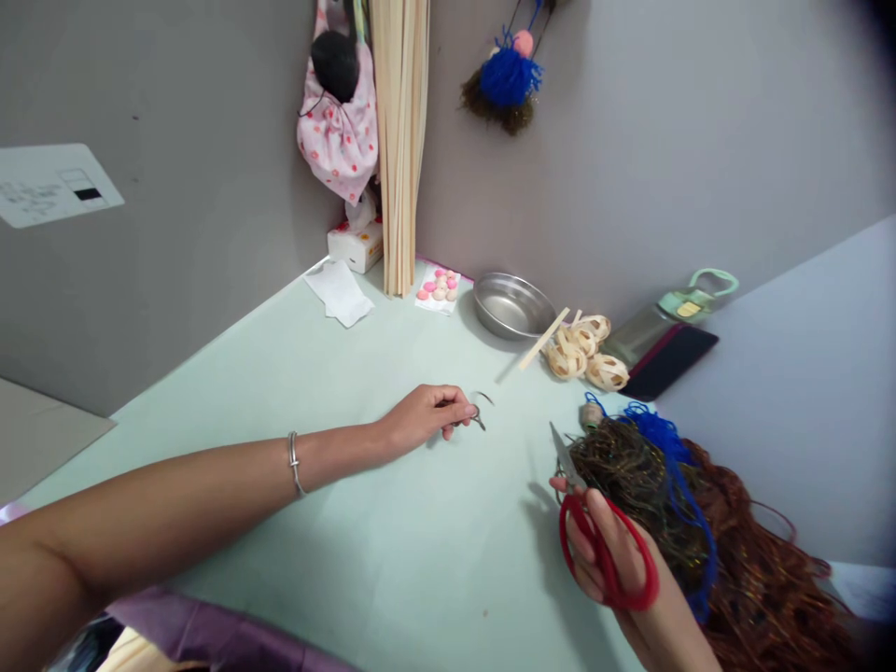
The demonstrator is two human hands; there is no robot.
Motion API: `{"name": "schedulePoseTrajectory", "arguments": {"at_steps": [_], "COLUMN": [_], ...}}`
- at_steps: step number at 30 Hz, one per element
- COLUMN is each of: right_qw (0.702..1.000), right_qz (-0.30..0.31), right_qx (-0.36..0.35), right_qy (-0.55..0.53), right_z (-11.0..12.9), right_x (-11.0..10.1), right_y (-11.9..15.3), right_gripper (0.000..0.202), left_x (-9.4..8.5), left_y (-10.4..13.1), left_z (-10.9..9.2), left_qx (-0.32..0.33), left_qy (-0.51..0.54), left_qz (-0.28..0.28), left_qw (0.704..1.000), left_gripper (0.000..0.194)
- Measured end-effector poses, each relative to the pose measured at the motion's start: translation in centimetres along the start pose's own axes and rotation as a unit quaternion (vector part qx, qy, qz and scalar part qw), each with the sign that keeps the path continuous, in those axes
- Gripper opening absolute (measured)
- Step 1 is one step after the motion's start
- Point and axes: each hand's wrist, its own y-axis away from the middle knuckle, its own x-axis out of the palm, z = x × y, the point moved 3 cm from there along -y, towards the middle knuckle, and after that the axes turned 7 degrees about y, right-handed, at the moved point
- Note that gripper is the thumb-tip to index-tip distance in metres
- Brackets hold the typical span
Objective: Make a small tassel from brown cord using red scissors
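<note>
My left hand (428, 413), with a silver bangle on its wrist, reaches over the middle of the pale green table (392, 541). Its thumb and fingers pinch a short dark strand (479, 418) that curls out past the fingertips. On the right, my right hand (608, 551) is closed around red-handled scissors (648, 571), whose blades point up and away. Just beyond that hand lies a heap of dark green-brown yarn (630, 476), with blue yarn (658, 431) on it and reddish-brown yarn (756, 560) to its right.
Along the back stand a metal bowl (514, 306), woven balls (570, 350), a bottle (640, 331), a black phone (672, 359) and a packet of pink beads (439, 287). Long wooden strips (400, 140) lean in the corner beside a tissue pack (356, 245).
</note>
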Motion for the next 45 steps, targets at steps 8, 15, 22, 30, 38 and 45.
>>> {"name": "schedulePoseTrajectory", "arguments": {"at_steps": [8, 15, 22, 30, 38, 45], "right_qw": [0.790, 0.936, 0.978, 0.994, 0.948, 0.945], "right_qz": [-0.139, 0.015, 0.140, 0.075, 0.090, 0.095], "right_qx": [-0.180, -0.214, -0.131, -0.077, -0.229, -0.249], "right_qy": [0.569, 0.279, 0.077, -0.009, 0.204, 0.191], "right_z": [2.9, 6.7, 5.6, 4.1, 5.9, 6.0], "right_x": [-1.7, 7.3, 11.1, 10.4, 10.4, 10.0], "right_y": [-1.4, -1.6, -4.4, -4.6, -3.1, -2.9], "right_gripper": [0.048, 0.055, 0.029, 0.031, 0.020, 0.015], "left_x": [-0.4, 0.0, -1.7, -1.4, -2.1, -1.0], "left_y": [0.5, 2.5, 3.1, 3.3, 3.3, 3.9], "left_z": [-0.1, -0.4, 0.7, 0.9, 1.1, 1.1], "left_qx": [0.007, 0.036, 0.013, -0.050, -0.019, -0.101], "left_qy": [0.023, -0.013, 0.008, 0.186, -0.016, 0.028], "left_qz": [0.019, 0.029, 0.036, 0.051, -0.038, 0.216], "left_qw": [1.000, 0.999, 0.999, 0.980, 0.999, 0.971], "left_gripper": [0.030, 0.031, 0.032, 0.030, 0.021, 0.019]}}
